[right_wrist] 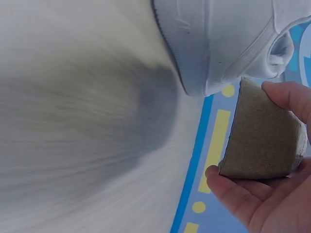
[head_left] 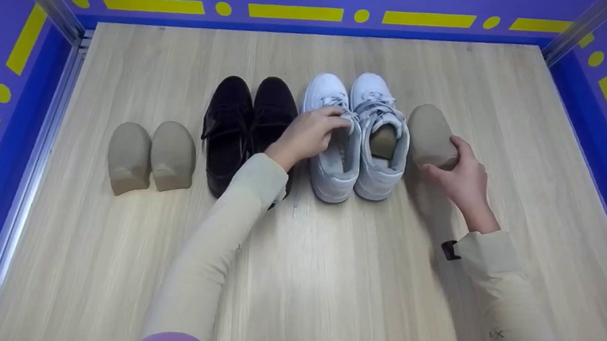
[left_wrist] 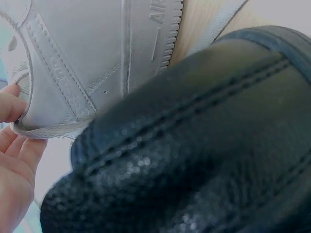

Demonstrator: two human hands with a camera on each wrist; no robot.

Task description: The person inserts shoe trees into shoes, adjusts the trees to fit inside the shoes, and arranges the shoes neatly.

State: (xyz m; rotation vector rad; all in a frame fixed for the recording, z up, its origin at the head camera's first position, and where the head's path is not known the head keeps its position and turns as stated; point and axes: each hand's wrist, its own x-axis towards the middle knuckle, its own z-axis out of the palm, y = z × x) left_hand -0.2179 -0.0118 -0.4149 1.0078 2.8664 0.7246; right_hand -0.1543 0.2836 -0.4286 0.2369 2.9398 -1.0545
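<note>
My left hand [head_left: 307, 133] is at the left white sneaker [head_left: 333, 180], its thumb and fingers pinching the upper by the laces and opening, as the left wrist view also shows. In my right hand [head_left: 468, 180] is a beige toe-shaped shoe insert [head_left: 431, 128], gripped at its rear end between thumb and fingers, just right of the sneakers. Its flat cut end [right_wrist: 262, 138] faces the right wrist camera, with the toe hidden behind. The right white sneaker [head_left: 377, 182] has a similar brownish insert [head_left: 382, 143] inside its opening. The left sneaker's opening shows its bare insole.
Left of the sneakers stands a pair of black shoes [head_left: 229, 99], partly covered by my left forearm. Two more beige inserts [head_left: 130, 151] sit farther left. Blue-purple walls with yellow marks [head_left: 295, 12] enclose the wooden board [head_left: 304, 282], and a metal rail runs along its front edge.
</note>
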